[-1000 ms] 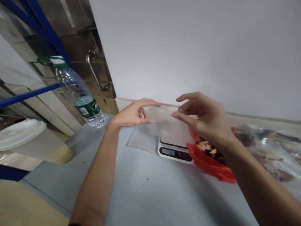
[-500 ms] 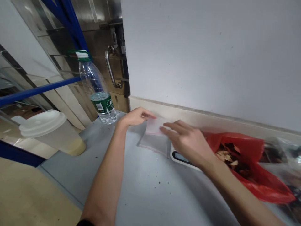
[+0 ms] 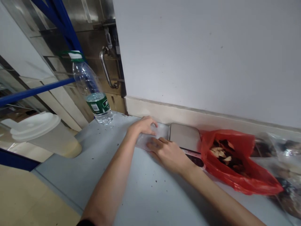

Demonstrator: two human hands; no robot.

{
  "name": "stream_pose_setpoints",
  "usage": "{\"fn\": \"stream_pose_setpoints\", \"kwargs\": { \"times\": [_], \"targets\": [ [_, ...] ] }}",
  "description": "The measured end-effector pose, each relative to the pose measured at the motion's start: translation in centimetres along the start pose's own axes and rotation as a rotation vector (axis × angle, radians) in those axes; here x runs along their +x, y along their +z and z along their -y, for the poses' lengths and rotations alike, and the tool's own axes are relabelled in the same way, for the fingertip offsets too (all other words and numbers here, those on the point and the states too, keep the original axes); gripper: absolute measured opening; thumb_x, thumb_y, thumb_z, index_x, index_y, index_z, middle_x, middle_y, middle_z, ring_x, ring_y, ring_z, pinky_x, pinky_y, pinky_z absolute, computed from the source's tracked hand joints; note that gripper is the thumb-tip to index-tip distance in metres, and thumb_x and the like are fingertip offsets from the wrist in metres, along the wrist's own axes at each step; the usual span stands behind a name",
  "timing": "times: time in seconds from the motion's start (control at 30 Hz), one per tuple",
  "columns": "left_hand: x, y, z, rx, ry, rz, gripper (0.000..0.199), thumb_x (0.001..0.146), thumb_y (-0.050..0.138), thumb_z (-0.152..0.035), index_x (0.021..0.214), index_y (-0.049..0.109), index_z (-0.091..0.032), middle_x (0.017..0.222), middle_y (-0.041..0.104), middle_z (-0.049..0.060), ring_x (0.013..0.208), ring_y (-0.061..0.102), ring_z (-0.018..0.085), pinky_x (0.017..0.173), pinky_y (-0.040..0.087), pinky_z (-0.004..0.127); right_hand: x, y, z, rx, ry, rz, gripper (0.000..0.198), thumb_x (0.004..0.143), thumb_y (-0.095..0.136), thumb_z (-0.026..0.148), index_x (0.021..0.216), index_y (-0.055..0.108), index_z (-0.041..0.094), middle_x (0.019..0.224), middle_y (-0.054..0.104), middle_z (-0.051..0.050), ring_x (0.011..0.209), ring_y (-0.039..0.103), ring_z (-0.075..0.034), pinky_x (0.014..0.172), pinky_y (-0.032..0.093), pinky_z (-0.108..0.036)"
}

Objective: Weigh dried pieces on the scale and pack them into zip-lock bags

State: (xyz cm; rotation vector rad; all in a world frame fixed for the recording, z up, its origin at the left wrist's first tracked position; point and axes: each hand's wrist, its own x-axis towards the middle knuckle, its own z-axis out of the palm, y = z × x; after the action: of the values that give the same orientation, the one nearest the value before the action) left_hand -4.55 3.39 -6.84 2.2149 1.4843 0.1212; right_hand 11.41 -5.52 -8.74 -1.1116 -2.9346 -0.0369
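Observation:
Small clear plastic bags (image 3: pixel 162 129) lie on the grey tabletop near the wall. My left hand (image 3: pixel 144 125) is at their left side, its bent fingers and thumb closed on the plastic. Just to the right and nearer me, my right hand (image 3: pixel 168 154) has its fingers curled on the front part of the same plastic. Its fingertips look blurred through the film. Right behind that hand sits a flat kitchen scale (image 3: pixel 184 135) with a bare metal plate; its display panel is partly hidden by my wrist.
A red plastic bag (image 3: pixel 235 185) stands open right of the scale, with dry brown and pale pieces inside. Clear bags (image 3: pixel 285 157) of dark goods lie beyond it. At left stand a water bottle (image 3: pixel 97 105) and a lidded plastic pitcher (image 3: pixel 53 138) near the table edge.
My right hand has moved left and toward me off the scale, uncovering its plate. The whitish sheet on the plastic no longer shows. Both hands are closer together, and the view has shifted slightly right.

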Motion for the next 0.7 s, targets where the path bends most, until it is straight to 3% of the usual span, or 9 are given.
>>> {"fn": "stream_pose_setpoints", "kwargs": {
  "times": [0.1, 0.27, 0.53, 0.7],
  "targets": [
    [0.1, 0.3, -0.4, 0.037, -0.063, -0.042, 0.045, 0.08, 0.076, -0.035, 0.123, 0.071, -0.022, 0.141, 0.061, 0.012, 0.131, 0.058, 0.03, 0.111, 0.045, 0.036, -0.1, 0.0, 0.1, -0.037, -0.006, 0.007, 0.031, 0.101, 0.048, 0.012, 0.122, 0.07, 0.017, 0.122, 0.073, -0.014, 0.105, 0.07, -0.028, 0.067, 0.055, -0.034],
    [0.1, 0.1, 0.3, 0.081, -0.183, -0.055, 0.051, 0.084, 0.072, -0.036, 0.132, 0.063, -0.019, 0.142, 0.056, 0.016, 0.119, 0.066, 0.029, 0.106, 0.049, 0.037, -0.1, 0.5, 0.2, -0.008, -0.036, -0.065, 0.037, 0.096, 0.05, 0.002, 0.123, 0.07, 0.016, 0.121, 0.072, -0.015, 0.107, 0.069, -0.026, 0.069, 0.057, -0.034],
    [0.2, 0.2, 1.2, 0.117, -0.138, -0.08, 0.052, 0.076, 0.074, -0.023, 0.128, 0.066, -0.025, 0.133, 0.061, 0.009, 0.117, 0.066, 0.026, 0.102, 0.05, 0.029, 0.0, 0.9, -0.1, 0.1, -0.063, -0.014, 0.04, 0.095, 0.051, 0.002, 0.129, 0.068, 0.016, 0.124, 0.073, -0.013, 0.116, 0.066, -0.027, 0.086, 0.058, -0.037],
    [0.1, 0.0, 1.3, 0.142, -0.107, -0.093, 0.048, 0.076, 0.073, -0.022, 0.123, 0.069, -0.026, 0.127, 0.064, 0.007, 0.114, 0.067, 0.026, 0.102, 0.05, 0.03, -1.0, 0.3, -0.9, 0.295, -0.079, -0.099, 0.034, 0.098, 0.056, 0.014, 0.128, 0.07, 0.014, 0.128, 0.072, -0.015, 0.119, 0.065, -0.028, 0.1, 0.055, -0.044]
  ]
}}
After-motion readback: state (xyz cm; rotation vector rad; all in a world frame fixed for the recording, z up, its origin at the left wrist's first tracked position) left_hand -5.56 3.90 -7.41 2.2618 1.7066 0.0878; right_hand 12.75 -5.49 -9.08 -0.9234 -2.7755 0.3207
